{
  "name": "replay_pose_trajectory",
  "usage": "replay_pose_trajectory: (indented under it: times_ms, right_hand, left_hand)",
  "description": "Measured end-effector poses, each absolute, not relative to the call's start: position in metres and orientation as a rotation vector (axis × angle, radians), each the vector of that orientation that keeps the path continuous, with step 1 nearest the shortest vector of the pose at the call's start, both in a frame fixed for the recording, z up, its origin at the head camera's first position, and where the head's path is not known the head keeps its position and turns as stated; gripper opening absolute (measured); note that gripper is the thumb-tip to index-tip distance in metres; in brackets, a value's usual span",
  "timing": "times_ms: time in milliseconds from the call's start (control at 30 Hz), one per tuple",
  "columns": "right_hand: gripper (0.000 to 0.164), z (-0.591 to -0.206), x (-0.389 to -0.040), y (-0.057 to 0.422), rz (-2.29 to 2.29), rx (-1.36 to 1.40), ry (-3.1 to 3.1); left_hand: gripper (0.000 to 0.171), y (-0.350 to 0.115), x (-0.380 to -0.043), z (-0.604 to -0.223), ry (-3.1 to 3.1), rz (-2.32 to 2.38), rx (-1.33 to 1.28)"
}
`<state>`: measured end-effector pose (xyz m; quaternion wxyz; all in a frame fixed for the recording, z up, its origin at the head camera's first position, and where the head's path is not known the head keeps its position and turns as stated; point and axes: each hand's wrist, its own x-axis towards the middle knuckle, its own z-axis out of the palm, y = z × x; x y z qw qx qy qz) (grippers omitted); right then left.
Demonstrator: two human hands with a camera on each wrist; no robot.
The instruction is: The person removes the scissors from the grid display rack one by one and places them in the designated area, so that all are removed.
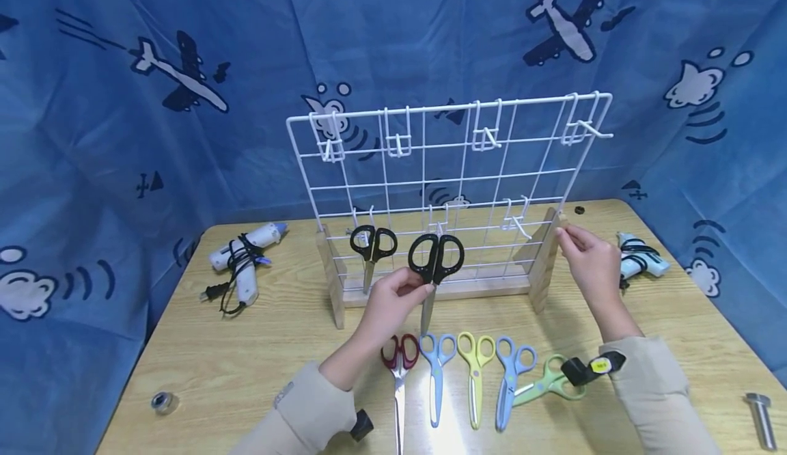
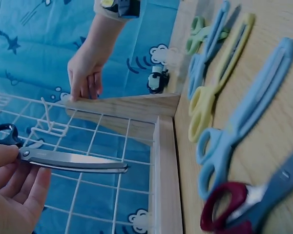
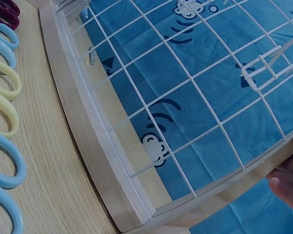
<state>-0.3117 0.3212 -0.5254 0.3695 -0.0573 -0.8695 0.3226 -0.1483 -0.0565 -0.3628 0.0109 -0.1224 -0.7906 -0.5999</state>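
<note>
My left hand [image 1: 393,301] pinches black-handled scissors [image 1: 438,264] just below the handles, blades down, in front of the white wire rack's lower middle hook. In the left wrist view, the metal blades [image 2: 73,158] stretch across the grid. My right hand [image 1: 591,264] grips the top of the rack's right wooden post [image 1: 544,264]. Smaller black-handled scissors [image 1: 368,270] hang at the lower left hook. On the table before the rack lie red-handled scissors [image 1: 399,373], light blue scissors [image 1: 436,373], yellow scissors [image 1: 475,369], blue scissors [image 1: 507,380] and green scissors [image 1: 540,388].
Along the rack's top hang several white hooks [image 1: 398,144]; another hook [image 1: 516,224] sits lower right. A glue gun [image 1: 247,264] with a black cord lies left, a similar corded tool [image 1: 644,260] right. A bolt [image 1: 762,421] and a small round jar [image 1: 164,402] are nearer.
</note>
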Motion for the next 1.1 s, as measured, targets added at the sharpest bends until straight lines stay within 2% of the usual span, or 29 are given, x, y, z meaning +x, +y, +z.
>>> replay_pose_trajectory:
  times_ms: [200,567,833,900,967,1100]
  right_hand:
    - [0.028,-0.525,-0.311,0.321,0.847,-0.166,-2.242]
    - [0.031,-0.525,-0.310,0.321,0.827,-0.157,-2.255]
    - [0.030,-0.457,-0.267,0.287,1.156,-0.044,-2.223]
    - [0.031,-0.462,-0.270,0.290,1.142,-0.035,-2.228]
    - [0.034,-0.489,-0.290,0.305,1.007,-0.112,-2.258]
    - [0.033,-0.519,-0.307,0.319,0.869,-0.152,-2.263]
  left_hand:
    - [0.015,-0.083,-0.136,-0.386,-2.538,-1.852,-0.382]
    - [0.021,-0.126,-0.104,-0.417,-2.577,-1.978,-0.101]
    - [0.023,-0.151,-0.095,-0.448,-2.590,-2.040,0.118]
    - [0.023,-0.156,-0.093,-0.455,-2.614,-2.023,0.156]
    - [0.022,-0.160,-0.091,-0.462,-2.634,-2.017,0.185]
    - [0.022,-0.164,-0.086,-0.472,-2.654,-2.064,0.215]
